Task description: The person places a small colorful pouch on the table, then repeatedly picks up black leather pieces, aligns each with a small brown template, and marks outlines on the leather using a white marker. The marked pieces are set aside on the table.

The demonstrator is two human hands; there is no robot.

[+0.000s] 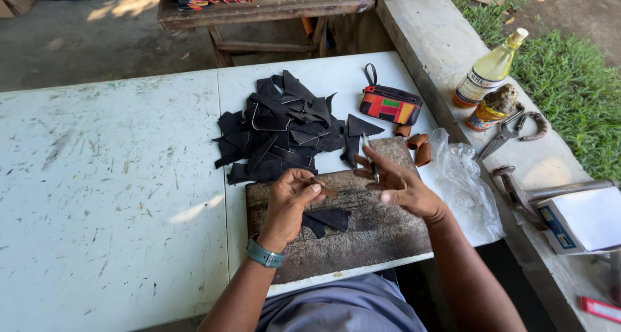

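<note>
Step in hand: judged as working a small brown leather strip (325,189) with a thin tool; strip is pinched, tool poised, no contact between the two visible.
Left hand (292,199): fingers curled and pressed together, pinching the strip at one end; the strip's free end points right toward the other hand. Teal wristwatch (264,254) on that wrist.
Right hand (400,188): thumb and forefinger nipped on a slim pen-like tool (370,156), tip up and away; remaining fingers loosely spread.
Strip vs fingers: held just above the dark work board (362,241), between both hands, near the right fingertips but apart from them.
Beneath: two black leather offcuts (328,219) lying on the board, just below the left hand.
Next move calls for (judgement): bringing tool tip down onto the strip with the left pinch steady; the strip is small, so slipping is the risk.
Surroundings: heap of black leather scraps (278,134) on the white counter (110,196); striped pouch (390,104); brown leather rolls (419,148); clear plastic bag (462,183).
</note>
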